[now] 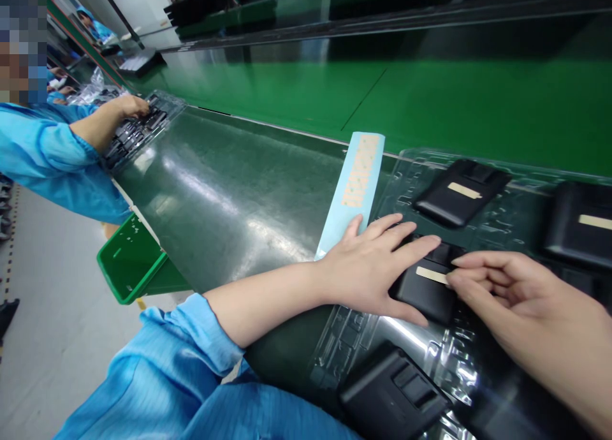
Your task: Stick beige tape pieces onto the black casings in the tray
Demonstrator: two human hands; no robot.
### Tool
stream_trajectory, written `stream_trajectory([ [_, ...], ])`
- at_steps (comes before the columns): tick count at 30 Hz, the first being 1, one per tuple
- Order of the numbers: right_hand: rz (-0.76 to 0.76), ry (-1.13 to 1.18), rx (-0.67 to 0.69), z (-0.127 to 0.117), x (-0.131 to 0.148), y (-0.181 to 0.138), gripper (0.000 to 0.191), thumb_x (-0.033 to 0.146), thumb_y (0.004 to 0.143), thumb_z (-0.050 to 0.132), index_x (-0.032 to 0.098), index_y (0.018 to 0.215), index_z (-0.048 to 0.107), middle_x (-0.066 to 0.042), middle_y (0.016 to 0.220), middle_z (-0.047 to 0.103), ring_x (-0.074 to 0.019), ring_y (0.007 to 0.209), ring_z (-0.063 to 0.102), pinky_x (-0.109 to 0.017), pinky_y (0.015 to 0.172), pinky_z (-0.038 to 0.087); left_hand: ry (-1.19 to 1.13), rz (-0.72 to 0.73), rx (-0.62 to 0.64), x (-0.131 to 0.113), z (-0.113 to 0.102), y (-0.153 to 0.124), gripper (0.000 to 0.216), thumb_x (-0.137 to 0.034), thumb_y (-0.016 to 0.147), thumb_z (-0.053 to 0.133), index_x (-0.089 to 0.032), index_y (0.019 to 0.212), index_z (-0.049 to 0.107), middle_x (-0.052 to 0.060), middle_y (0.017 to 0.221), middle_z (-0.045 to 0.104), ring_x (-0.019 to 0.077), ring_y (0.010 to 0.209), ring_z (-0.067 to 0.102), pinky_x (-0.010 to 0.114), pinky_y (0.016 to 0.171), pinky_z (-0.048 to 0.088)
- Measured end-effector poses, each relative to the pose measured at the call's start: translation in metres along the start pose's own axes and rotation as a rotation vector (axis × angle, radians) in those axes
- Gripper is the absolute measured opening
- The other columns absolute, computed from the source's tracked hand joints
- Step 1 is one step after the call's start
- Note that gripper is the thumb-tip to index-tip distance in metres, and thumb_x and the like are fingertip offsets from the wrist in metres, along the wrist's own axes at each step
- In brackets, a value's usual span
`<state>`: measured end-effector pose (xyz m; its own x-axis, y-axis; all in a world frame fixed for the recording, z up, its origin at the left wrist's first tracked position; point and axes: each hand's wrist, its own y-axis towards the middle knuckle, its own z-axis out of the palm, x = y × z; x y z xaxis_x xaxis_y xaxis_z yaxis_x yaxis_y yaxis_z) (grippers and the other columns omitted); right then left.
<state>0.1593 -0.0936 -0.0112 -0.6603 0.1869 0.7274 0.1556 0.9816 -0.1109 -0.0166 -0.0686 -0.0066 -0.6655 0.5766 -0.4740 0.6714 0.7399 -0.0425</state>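
Note:
My left hand (366,268) lies with its fingers spread over a black plastic case (423,300) in a clear moulded tray (399,191). A cream strip (430,275) sits on that case. My right hand (516,300) pinches the right end of this strip between thumb and forefinger, close to the case's surface. Beside my left thumb, a light-blue backing sheet (331,229) carries cream stickers (362,172). Two more cases, one behind (437,204) and one at right (576,239), bear similar strips. The near case (382,389) shows none on its visible face.
A green conveyor belt (287,89) runs behind the dark green worktop (229,178). At far left, a co-worker's hand (134,106) reaches into another tray of dark parts (131,137). A green bin (124,261) stands below the worktop's left edge.

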Motion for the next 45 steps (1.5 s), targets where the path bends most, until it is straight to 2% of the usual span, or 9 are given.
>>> stream_trajectory([
  [4,0.15,0.091,0.054,0.002,0.027,0.003,0.034,0.053,0.039,0.048,0.028,0.062,0.05,-0.003,0.059,0.055,-0.0209,0.055,0.052,-0.038,0.056,0.047,-0.004,0.01,0.014,0.0,-0.002,-0.002,0.087,-0.056,0.063,0.057,-0.014,0.132,0.023,0.015,0.138,0.022,0.0298,0.129,0.011,0.055,0.1,0.011],
  [7,0.214,0.106,0.046,0.002,0.035,0.004,0.035,0.052,0.034,0.049,0.028,0.058,0.051,-0.003,0.059,0.057,-0.0219,0.056,0.053,-0.039,0.057,0.047,-0.013,0.022,0.049,0.001,-0.004,-0.004,0.083,-0.055,0.067,0.054,-0.014,0.132,0.022,0.015,0.139,0.02,0.0286,0.13,0.009,0.056,0.1,0.011],
  [14,0.208,0.176,0.028,0.004,0.023,0.005,0.034,0.052,0.034,0.052,0.029,0.059,0.05,-0.004,0.059,0.056,-0.0226,0.058,0.054,-0.041,0.059,0.048,0.03,0.058,0.095,0.002,-0.005,-0.006,0.078,-0.05,0.071,0.052,-0.011,0.131,0.023,0.013,0.14,0.02,0.0266,0.13,0.009,0.057,0.1,0.009],
  [21,0.259,0.178,0.039,0.005,0.029,0.004,0.04,0.053,0.031,0.052,0.028,0.062,0.05,-0.005,0.062,0.056,-0.0236,0.062,0.054,-0.045,0.068,0.047,0.049,0.053,0.098,0.0,-0.005,-0.005,0.078,-0.05,0.072,0.052,-0.009,0.131,0.023,0.013,0.14,0.02,0.0264,0.13,0.01,0.056,0.101,0.01],
  [28,0.229,0.216,0.032,0.007,0.021,0.006,0.039,0.053,0.033,0.052,0.027,0.062,0.05,-0.005,0.061,0.055,-0.0221,0.06,0.053,-0.042,0.063,0.047,0.06,0.053,0.097,0.001,-0.005,-0.005,0.078,-0.052,0.072,0.051,-0.009,0.131,0.023,0.011,0.14,0.02,0.0264,0.13,0.011,0.056,0.1,0.012],
  [39,0.201,0.136,0.012,0.004,0.027,0.001,0.04,0.054,0.032,0.05,0.027,0.061,0.052,-0.006,0.061,0.058,-0.0226,0.057,0.055,-0.042,0.058,0.049,0.125,0.049,0.106,-0.001,-0.005,-0.005,0.077,-0.05,0.073,0.051,-0.01,0.132,0.021,0.01,0.14,0.019,0.0254,0.13,0.009,0.056,0.1,0.014],
  [45,0.143,0.137,0.022,0.004,0.023,0.004,0.037,0.055,0.036,0.051,0.027,0.061,0.052,-0.005,0.059,0.058,-0.0214,0.054,0.054,-0.04,0.053,0.049,0.146,0.043,0.108,-0.003,-0.007,-0.006,0.074,-0.049,0.075,0.049,-0.011,0.132,0.022,0.01,0.14,0.019,0.0251,0.13,0.01,0.055,0.1,0.015],
])
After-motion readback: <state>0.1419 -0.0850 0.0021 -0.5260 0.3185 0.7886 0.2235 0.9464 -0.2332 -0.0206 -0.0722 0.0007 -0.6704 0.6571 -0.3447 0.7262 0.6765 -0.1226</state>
